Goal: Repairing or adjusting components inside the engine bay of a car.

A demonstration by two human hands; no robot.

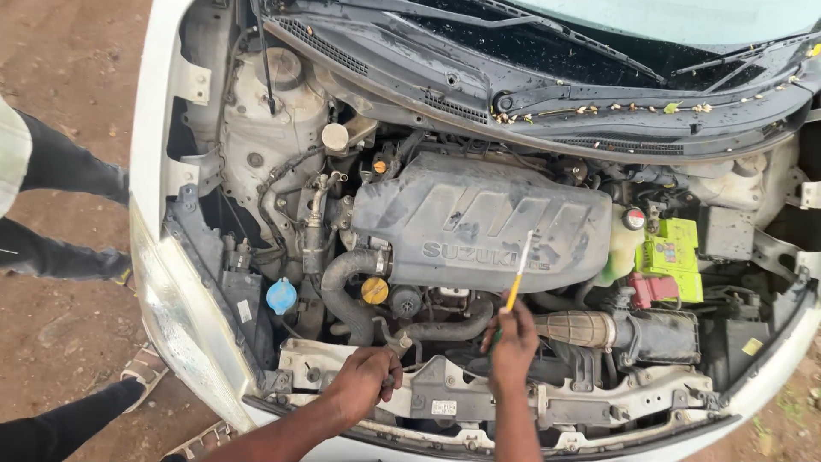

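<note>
I look down into the open engine bay of a white car [158, 171]. My right hand [513, 346] pinches a thin dipstick [519, 272], yellow near my fingers and pale at its tip, which points up in front of the grey plastic engine cover [479, 214]. My left hand [363, 381] rests on the metal front crossmember [445, 398] with its fingers curled over the edge. Whether those fingers hold anything is hidden. A yellow round cap [375, 291] sits just above and between my hands.
A blue filler cap [281, 296] sits at the left, a white cap [335, 137] further back. A battery with a green label [671, 257] stands at the right. Other people's dark-trousered legs [60, 167] and a sandalled foot [145, 366] stand on the dirt at the left.
</note>
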